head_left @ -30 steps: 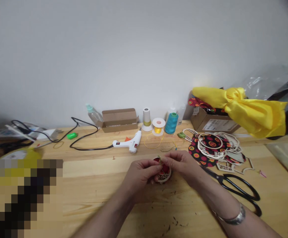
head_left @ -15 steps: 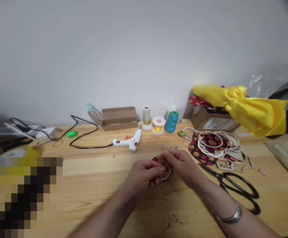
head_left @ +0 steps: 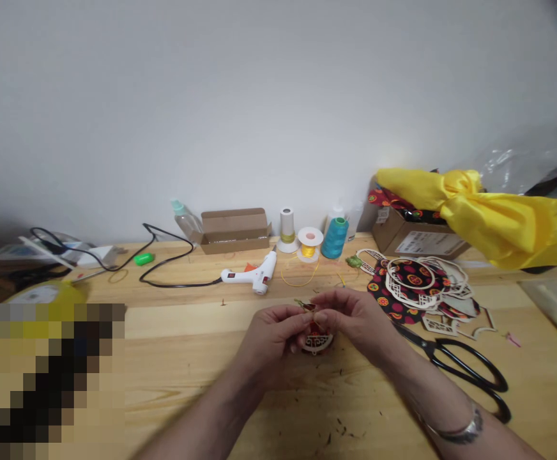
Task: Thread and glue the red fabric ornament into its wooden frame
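Between both hands, over the middle of the table, is a small round ornament of red patterned fabric with a pale openwork lattice. My left hand pinches it from the left, fingers closed. My right hand is closed at its upper right edge, thumb and forefinger together close to my left fingertips. Something thin and yellowish shows at the pinch, too small to name. Fingers cover much of the ornament's upper part. To the right of my right wrist lie large black-handled scissors.
A white glue gun with a black cord lies behind my hands. Beyond it stand an open cardboard box, a yellow thread spool and a teal thread cone. Lattice frames and patterned fabric pile at right, near a yellow cloth.
The ornament has turned, so more of its lattice faces me at the bottom. My right fingers have come down against the left fingertips. The view has shifted slightly.
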Demonstrator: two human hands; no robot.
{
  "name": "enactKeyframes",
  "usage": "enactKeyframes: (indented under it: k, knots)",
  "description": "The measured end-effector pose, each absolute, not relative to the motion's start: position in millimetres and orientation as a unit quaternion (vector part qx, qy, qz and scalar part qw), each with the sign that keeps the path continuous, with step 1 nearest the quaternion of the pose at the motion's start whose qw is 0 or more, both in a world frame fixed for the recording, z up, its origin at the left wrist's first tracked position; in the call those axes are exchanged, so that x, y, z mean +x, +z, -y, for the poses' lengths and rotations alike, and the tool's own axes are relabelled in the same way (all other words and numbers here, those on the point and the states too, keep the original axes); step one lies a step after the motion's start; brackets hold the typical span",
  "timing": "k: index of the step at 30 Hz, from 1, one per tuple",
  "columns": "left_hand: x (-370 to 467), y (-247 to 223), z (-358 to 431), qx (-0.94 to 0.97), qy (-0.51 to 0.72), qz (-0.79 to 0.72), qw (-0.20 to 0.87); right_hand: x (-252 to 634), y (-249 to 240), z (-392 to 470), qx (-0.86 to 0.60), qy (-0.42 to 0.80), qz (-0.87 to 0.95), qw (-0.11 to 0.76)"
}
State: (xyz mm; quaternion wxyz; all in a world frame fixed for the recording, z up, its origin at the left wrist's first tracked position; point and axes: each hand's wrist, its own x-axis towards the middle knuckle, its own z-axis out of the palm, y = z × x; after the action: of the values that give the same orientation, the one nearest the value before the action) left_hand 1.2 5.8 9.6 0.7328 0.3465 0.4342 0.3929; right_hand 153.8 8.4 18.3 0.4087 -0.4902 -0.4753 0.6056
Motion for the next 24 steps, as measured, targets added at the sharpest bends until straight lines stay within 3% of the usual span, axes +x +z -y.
enactKeyframes:
  k: [4, 17, 24]
  knots:
    - [1.8, 10.2, -5.3, 0.339, 0.394, -0.430, 0.738, 151.8, 16.9, -6.4, -0.458, 0.643, 0.456, 0.410]
    - [3.3, 9.6, -3.8, 0.334, 0.394, -0.427, 0.742, 149.2, 20.4, -5.7, -0.519, 0.533, 0.524, 0.415]
    - [4.0, 9.0, -1.4, 0.329, 0.407, -0.416, 0.744, 148.3, 21.3, -3.2, -0.511, 0.531, 0.539, 0.408]
